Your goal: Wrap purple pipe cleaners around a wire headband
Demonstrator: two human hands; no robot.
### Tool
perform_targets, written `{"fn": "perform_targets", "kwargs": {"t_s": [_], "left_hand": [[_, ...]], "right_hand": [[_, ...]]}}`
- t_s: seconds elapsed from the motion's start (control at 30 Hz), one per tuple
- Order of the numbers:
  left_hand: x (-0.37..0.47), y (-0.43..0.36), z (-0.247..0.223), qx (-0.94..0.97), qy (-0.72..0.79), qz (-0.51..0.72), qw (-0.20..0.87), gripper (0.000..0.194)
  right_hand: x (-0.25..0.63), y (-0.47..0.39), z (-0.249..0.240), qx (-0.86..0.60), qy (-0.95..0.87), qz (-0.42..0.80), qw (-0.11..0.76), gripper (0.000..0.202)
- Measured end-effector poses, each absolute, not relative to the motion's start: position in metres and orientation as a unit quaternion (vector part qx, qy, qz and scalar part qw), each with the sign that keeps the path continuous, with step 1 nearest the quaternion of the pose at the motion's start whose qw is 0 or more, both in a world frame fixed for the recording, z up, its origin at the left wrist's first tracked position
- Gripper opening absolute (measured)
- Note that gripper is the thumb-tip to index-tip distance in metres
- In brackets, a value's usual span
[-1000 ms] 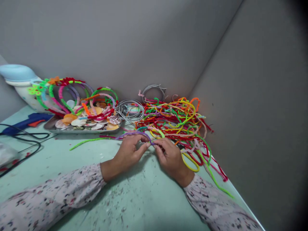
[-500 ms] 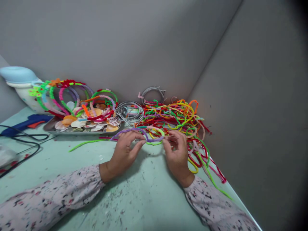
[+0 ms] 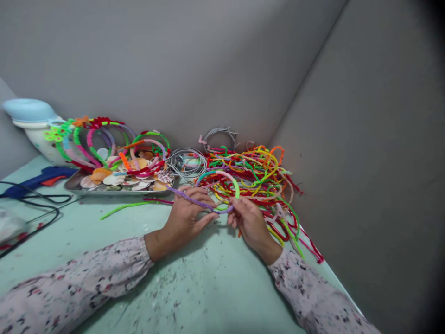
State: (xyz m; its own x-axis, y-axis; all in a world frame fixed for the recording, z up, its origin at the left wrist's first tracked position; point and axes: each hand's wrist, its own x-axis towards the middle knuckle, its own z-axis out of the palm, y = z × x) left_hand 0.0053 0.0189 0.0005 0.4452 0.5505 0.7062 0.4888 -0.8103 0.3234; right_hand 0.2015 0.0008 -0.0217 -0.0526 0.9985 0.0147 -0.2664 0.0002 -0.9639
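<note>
A hoop wrapped in teal, pink, lime-green and purple pipe cleaner (image 3: 237, 188) stands tilted between my hands above the table. My right hand (image 3: 253, 227) pinches its lower right side, where lime green meets purple. The loose length of a purple pipe cleaner (image 3: 189, 198) runs left from the bottom of the hoop across the back of my left fingers. My left hand (image 3: 186, 222) is closed at the hoop's lower left, thumb pointing right; its fingertips are partly hidden behind the purple strand. Just behind the hoop lies a tangled heap of colourful pipe cleaners (image 3: 257, 162).
At the back left, a metal tray (image 3: 118, 191) of shells (image 3: 139, 184) carries several wrapped headbands (image 3: 91, 144). Coiled grey wire (image 3: 187, 162) lies beside it. Farther left are a blue glue gun (image 3: 38, 180), black cable (image 3: 52, 211) and a blue-lidded container (image 3: 33, 111). Grey walls close off the back and right.
The hoop has been turned more upright, so its teal and pink top stands higher. My right hand has shifted slightly down, and the purple strand now crosses over my left fingers.
</note>
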Motion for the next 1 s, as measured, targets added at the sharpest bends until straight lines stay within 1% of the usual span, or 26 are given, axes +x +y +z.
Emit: {"fn": "perform_targets", "kwargs": {"t_s": [0.1, 0.23, 0.37, 0.43, 0.57, 0.63, 0.73, 0.87, 1.0], "left_hand": [[0.006, 0.017, 0.001, 0.852, 0.319, 0.412, 0.047, 0.007], [0.007, 0.014, 0.004, 0.862, 0.328, 0.382, 0.059, 0.012], [0.008, 0.016, 0.004, 0.866, 0.335, 0.365, 0.062, 0.013], [0.009, 0.017, 0.004, 0.867, 0.340, 0.354, 0.087, 0.014], [0.011, 0.012, 0.008, 0.854, 0.356, 0.334, 0.182, 0.018], [0.012, 0.004, 0.014, 0.849, 0.365, 0.316, 0.213, 0.020], [0.011, -0.012, 0.024, 0.853, 0.377, 0.289, 0.214, 0.023], [0.009, -0.035, 0.029, 0.836, 0.403, 0.299, 0.222, 0.023], [0.009, -0.054, 0.017, 0.801, 0.410, 0.334, 0.281, 0.023]], "right_hand": [[0.197, -0.003, -0.018, -0.414, -0.470, 0.556, 0.546, 0.028], [0.193, -0.008, -0.012, -0.441, -0.496, 0.512, 0.546, 0.027], [0.192, -0.011, -0.008, -0.449, -0.517, 0.481, 0.548, 0.026], [0.192, -0.012, -0.007, -0.451, -0.523, 0.471, 0.549, 0.026], [0.190, -0.018, -0.003, -0.451, -0.518, 0.464, 0.560, 0.027], [0.189, -0.024, 0.000, -0.445, -0.520, 0.460, 0.565, 0.027], [0.187, -0.035, 0.003, -0.441, -0.520, 0.458, 0.570, 0.026], [0.182, -0.050, 0.004, -0.446, -0.497, 0.464, 0.582, 0.026], [0.172, -0.064, -0.003, -0.430, -0.465, 0.476, 0.610, 0.027]]}}
